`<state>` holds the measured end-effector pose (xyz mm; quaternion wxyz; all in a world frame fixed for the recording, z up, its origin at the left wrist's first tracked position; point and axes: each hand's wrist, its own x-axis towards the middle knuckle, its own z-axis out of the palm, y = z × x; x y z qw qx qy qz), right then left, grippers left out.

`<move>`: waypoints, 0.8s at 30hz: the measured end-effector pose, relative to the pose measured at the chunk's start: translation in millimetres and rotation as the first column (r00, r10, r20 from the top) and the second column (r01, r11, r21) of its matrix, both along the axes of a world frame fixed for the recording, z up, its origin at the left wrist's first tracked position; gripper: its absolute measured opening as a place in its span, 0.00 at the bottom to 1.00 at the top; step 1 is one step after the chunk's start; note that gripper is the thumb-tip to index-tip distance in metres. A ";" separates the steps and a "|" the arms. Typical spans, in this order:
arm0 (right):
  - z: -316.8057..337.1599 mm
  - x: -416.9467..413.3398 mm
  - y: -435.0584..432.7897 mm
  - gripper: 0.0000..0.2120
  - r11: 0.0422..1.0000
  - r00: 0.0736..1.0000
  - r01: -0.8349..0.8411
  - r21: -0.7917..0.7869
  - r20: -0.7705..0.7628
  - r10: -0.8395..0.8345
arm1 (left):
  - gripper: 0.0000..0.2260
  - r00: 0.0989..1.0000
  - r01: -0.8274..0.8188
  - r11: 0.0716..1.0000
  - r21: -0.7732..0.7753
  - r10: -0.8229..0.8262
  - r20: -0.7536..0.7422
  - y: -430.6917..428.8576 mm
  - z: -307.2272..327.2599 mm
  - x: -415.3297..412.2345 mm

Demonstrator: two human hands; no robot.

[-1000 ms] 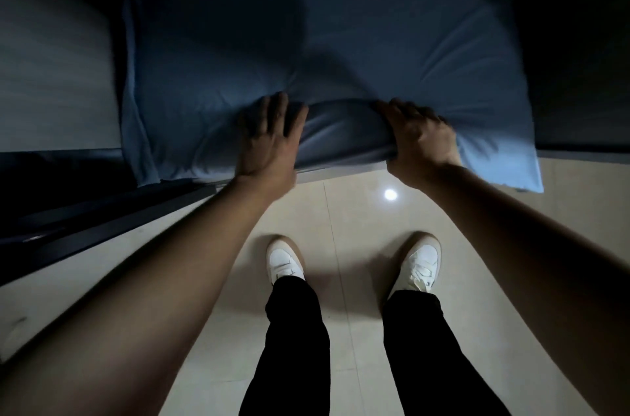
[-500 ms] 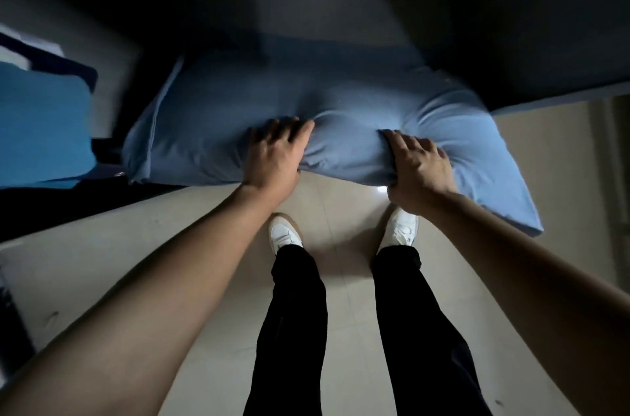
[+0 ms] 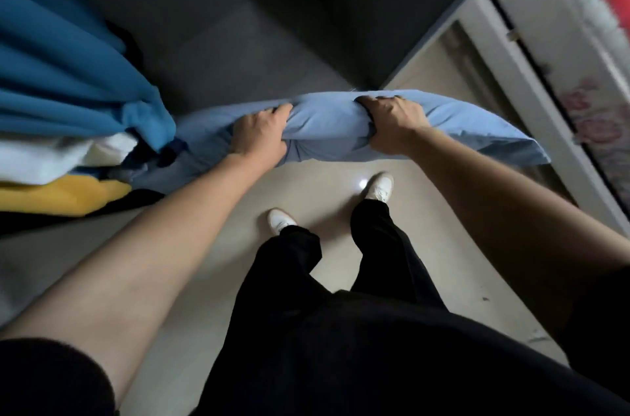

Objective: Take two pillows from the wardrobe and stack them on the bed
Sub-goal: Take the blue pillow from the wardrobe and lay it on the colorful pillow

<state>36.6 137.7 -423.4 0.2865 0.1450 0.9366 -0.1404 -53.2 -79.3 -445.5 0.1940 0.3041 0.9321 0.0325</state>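
Pillow (image 3: 327,124) bunched between left hand (image 3: 260,136), right hand (image 3: 392,124), both fists gripping it

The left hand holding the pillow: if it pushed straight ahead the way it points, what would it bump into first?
Beyond the pillow it grips, the left hand would probably meet the dark grey wardrobe panel; depth is unclear.

A single head-worn wide-angle camera looks steeply down from above the pale floor (image 3: 204,279), close over both outstretched forearms, facing the dark wardrobe interior (image 3: 272,23) beyond the floor's far edge.
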 end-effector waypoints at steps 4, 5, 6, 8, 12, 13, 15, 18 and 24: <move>65.3 55.7 19.3 0.34 0.991 0.991 0.110 0.079 -0.080 -0.104 | 0.24 0.995 0.101 0.992 0.071 -0.102 0.002 30.8 61.7 26.5; 79.9 68.6 23.8 0.35 0.987 0.988 0.130 0.098 -0.098 -0.120 | 0.24 0.992 0.125 0.988 0.086 -0.126 -0.002 38.4 75.6 32.6; 93.9 81.3 28.4 0.36 0.982 0.984 0.147 0.118 -0.119 -0.134 | 0.25 0.989 0.147 0.984 0.098 -0.147 -0.008 46.1 89.6 38.5; 118.9 106.2 39.7 0.38 0.971 0.974 0.180 0.156 -0.168 -0.154 | 0.25 0.983 0.183 0.976 0.120 -0.180 -0.029 63.7 114.7 50.4; 155.9 163.8 68.6 0.40 0.944 0.950 0.241 0.225 -0.253 -0.182 | 0.25 0.959 0.279 0.944 0.177 -0.265 -0.097 104.9 156.3 86.8; 162.4 178.8 77.0 0.40 0.940 0.947 0.251 0.233 -0.262 -0.188 | 0.25 0.951 0.303 0.935 0.186 -0.285 -0.116 115.6 164.6 98.3; 173.2 210.4 94.8 0.42 0.935 0.942 0.269 0.231 -0.267 -0.205 | 0.24 0.937 0.340 0.918 0.205 -0.313 -0.154 137.3 178.6 123.6; 183.2 261.1 120.0 0.47 0.931 0.932 0.301 0.205 -0.271 -0.241 | 0.25 0.914 0.394 0.893 0.217 -0.357 -0.194 173.6 194.9 166.1; 187.0 355.3 178.4 0.45 0.933 0.915 0.310 0.181 -0.325 -0.241 | 0.22 0.853 0.500 0.849 0.169 -0.450 -0.264 252.2 220.8 242.1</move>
